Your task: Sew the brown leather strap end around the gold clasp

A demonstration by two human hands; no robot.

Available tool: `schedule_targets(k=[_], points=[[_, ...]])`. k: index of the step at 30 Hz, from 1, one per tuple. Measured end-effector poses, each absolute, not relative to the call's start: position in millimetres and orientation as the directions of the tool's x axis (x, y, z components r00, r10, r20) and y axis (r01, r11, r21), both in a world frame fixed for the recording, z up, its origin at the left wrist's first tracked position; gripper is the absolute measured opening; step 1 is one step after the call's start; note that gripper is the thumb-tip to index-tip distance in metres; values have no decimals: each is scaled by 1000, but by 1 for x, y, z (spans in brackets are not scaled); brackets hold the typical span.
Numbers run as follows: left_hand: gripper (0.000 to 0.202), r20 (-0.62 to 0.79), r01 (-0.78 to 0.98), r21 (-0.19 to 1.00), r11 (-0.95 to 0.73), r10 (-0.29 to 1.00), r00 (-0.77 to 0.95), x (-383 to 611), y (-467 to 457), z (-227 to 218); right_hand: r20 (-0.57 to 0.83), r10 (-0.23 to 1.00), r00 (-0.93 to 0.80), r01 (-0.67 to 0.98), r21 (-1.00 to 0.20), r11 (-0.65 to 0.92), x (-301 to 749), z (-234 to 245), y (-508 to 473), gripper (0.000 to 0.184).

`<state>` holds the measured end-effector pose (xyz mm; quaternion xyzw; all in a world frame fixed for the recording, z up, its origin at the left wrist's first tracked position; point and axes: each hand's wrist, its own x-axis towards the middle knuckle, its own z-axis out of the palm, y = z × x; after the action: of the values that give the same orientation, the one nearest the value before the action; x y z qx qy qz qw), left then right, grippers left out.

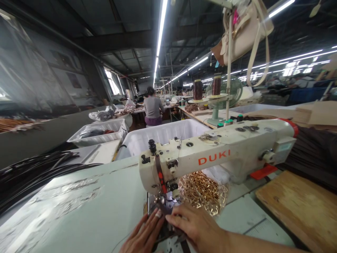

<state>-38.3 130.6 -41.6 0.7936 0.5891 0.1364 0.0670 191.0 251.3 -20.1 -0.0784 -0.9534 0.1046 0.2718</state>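
Dark strap (172,234) lies flat on the machine bed just below the needle, between your two hands, and part of it is hidden under your fingers. Your left hand (143,235) has its fingers stretched out and close together. They press down on the strap's left edge without curling round it, and one fingertip wears a pale wrap (158,213). Your right hand (195,226) lies the same way, palm down with its fingers straight. Their tips meet the strap just in front of the presser foot (168,201) and nearly touch the left fingertips. Neither hand grips anything; both simply rest flat on the work.

Directly above your fingers stands the head of the cream sewing machine (218,154), lettered DUKI in orange. A narrow brown strip (159,172) runs down its face toward the needle. Just behind your right hand, under the machine's arm, sits a heap of gold chain (202,191), close to your knuckles. The pale green table (79,211) spreads out to your left, with a bundle of black straps (31,172) at its far left edge. To your right lies a wooden board (297,207). Behind the machine stands a large white bin (163,135), then two thread cones (198,89) and a green fan (223,93). A beige handbag (244,35) hangs overhead. Farther down the aisle another person (152,109) sits facing away from you.
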Motion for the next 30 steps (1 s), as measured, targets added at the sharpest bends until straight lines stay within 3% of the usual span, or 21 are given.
schedule_targets(k=[3, 6, 10, 13, 17, 22, 25, 27, 30], points=[[55, 152, 978, 111, -174, 976, 156, -69, 147, -32, 504, 151, -850, 140, -59, 988, 186, -31, 249, 25], [49, 119, 998, -14, -61, 991, 62, -99, 168, -31, 535, 139, -834, 176, 18, 984, 179, -40, 246, 25], [46, 386, 958, -178, 224, 912, -141, -108, 179, -27, 587, 130, -799, 207, 65, 976, 172, -42, 244, 22], [36, 515, 998, -53, 13, 857, 16, -80, 166, -23, 618, 114, -778, 219, 98, 971, 169, -42, 245, 16], [30, 526, 965, 113, -235, 838, 142, -35, 147, -24, 630, 103, -770, 231, 126, 965, 166, -46, 244, 4], [23, 498, 934, 243, -263, 860, 113, -24, 149, -26, 794, -12, -607, 235, 195, 952, 166, -51, 233, 35], [15, 423, 914, 329, -238, 902, 83, -28, 152, -23, 797, -78, -600, 198, 242, 950, 169, -45, 227, 44], [19, 432, 924, 280, -260, 894, 120, -30, 153, -21, 783, -108, -612, 166, 261, 951, 171, -38, 225, 41], [28, 504, 927, 63, -369, 813, 290, -33, 157, -22, 780, -140, -609, 129, 272, 953, 172, -32, 225, 35]])
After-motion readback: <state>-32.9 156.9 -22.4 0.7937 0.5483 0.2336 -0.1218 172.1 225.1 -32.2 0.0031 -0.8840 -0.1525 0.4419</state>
